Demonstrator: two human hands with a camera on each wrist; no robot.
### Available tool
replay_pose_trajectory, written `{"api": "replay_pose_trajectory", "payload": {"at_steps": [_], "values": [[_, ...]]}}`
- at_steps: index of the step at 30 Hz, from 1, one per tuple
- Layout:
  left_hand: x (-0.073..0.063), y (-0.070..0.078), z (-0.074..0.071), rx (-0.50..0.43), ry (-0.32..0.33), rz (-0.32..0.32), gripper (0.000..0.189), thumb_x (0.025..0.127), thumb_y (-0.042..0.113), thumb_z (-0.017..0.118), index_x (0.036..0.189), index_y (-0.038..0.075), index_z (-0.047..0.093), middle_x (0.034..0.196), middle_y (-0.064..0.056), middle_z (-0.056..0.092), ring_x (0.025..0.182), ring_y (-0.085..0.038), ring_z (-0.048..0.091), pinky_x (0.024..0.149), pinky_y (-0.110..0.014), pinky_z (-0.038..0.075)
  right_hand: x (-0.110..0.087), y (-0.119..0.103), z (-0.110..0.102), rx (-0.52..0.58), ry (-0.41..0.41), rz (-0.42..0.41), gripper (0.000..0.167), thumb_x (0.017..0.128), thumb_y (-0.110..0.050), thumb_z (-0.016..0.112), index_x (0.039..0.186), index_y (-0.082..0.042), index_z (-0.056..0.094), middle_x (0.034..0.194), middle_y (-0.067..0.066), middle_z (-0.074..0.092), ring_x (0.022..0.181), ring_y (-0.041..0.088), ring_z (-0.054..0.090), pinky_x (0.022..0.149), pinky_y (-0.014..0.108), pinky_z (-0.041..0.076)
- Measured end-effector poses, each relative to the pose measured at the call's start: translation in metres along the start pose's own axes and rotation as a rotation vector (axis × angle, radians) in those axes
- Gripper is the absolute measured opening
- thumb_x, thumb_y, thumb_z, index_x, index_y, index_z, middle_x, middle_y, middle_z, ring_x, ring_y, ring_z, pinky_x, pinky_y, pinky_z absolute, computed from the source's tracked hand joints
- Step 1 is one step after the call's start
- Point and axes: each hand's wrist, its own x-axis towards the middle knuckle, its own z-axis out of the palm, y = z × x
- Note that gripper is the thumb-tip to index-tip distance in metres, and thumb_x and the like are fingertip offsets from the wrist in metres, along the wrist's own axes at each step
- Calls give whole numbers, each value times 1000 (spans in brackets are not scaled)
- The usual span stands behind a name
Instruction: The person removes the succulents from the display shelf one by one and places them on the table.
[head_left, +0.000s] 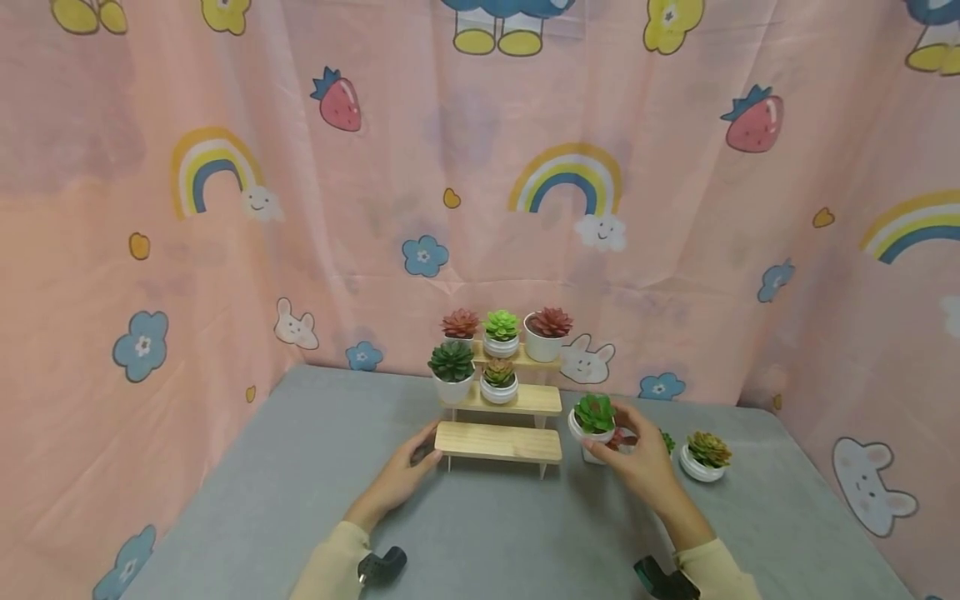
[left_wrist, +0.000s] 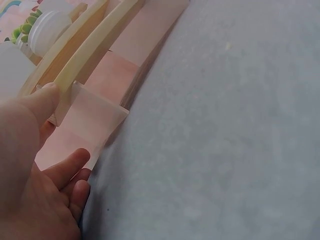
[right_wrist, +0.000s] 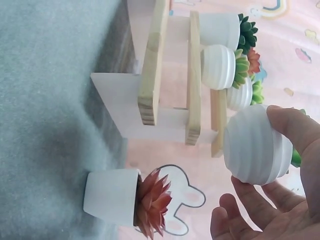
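Note:
My right hand [head_left: 643, 458] holds a white ribbed pot [right_wrist: 257, 147] with a green succulent [head_left: 595, 412], thumb on one side and fingers on the other. The pot is in the air right of a three-tier wooden stand [head_left: 498, 442]. My left hand [head_left: 401, 477] pinches the left end of the stand's lowest board [left_wrist: 100, 47], thumb on its edge. On the middle board stand a dark green succulent [head_left: 452, 362] and a small brownish-green one [head_left: 498, 372]. The top board bears a reddish succulent [head_left: 460, 323], a bright green one [head_left: 501, 324] and a dark red one [head_left: 551, 323].
A red succulent in a white pot [right_wrist: 112, 195] stands on the grey table [head_left: 247, 508], partly behind my right hand in the head view. Farther right is a yellow-green succulent [head_left: 708, 450], beside a mostly hidden green one [head_left: 667, 442]. A pink patterned curtain [head_left: 390, 167] hangs behind.

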Motion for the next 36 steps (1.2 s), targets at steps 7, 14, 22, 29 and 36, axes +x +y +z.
{"api": "replay_pose_trajectory", "payload": {"at_steps": [7, 14, 22, 29, 36], "values": [[0, 0, 0, 5, -2, 2, 60, 103, 33, 59, 157, 17, 38, 156, -17, 46, 148, -38, 39, 120, -59, 32, -6, 2, -2, -25, -7, 30, 63, 87, -21, 80, 140, 0, 53, 127, 20, 66, 111, 26, 58, 89, 38, 50], [1, -1, -1, -10, -3, 7, 61, 103, 32, 59, 158, 17, 37, 157, -18, 45, 148, -38, 38, 120, -58, 31, -9, 6, -5, -45, -19, 27, 64, 86, -21, 81, 140, 1, 53, 127, 20, 65, 109, 19, 59, 87, 38, 49], [1, -2, 1, 10, -9, 22, 60, 103, 32, 59, 158, 17, 37, 155, -17, 48, 147, -39, 40, 117, -63, 32, -16, 10, -11, -70, -45, 46, 70, 88, -25, 81, 144, 2, 49, 136, 24, 60, 116, 34, 60, 89, 41, 52], [1, -2, 2, -1, -5, 24, 60, 103, 32, 59, 158, 18, 38, 157, -15, 46, 148, -38, 39, 117, -64, 32, -23, 17, -16, -79, -62, 86, 72, 86, -26, 82, 142, 4, 49, 137, 26, 59, 119, 39, 60, 89, 45, 54], [0, -1, 0, 8, 2, 12, 60, 103, 32, 59, 157, 19, 38, 157, -15, 46, 148, -39, 39, 116, -64, 33, -29, 29, -17, -56, -107, 147, 75, 87, -24, 81, 144, 8, 45, 141, 30, 54, 124, 43, 58, 88, 33, 55]]}}
